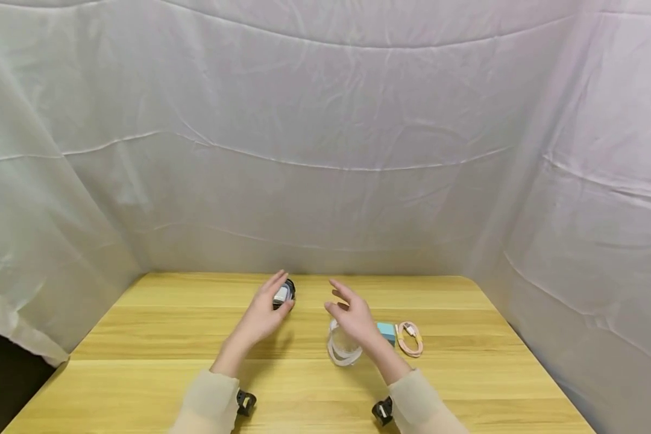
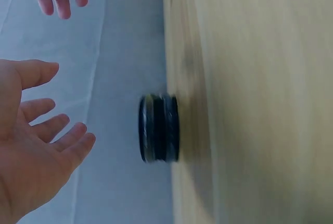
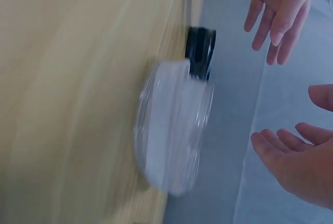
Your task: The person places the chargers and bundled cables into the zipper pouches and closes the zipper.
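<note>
Above the wooden table (image 1: 141, 337), the left hand (image 1: 263, 313) hovers by a black puck (image 1: 285, 293), the right hand (image 1: 352, 316) over a clear band (image 1: 340, 352); both spread wide, holding nothing.

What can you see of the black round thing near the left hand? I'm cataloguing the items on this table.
The black round thing is a short, squat disc with ribbed or ringed sides, dark and hard-looking; the head view shows a pale, whitish face on top. It lies flat on the wooden table, toward the far edge. The left hand hovers just beside and over it with straight fingers; the left wrist view shows a gap, so nothing but the table touches it. Finer detail is blurred.
</note>
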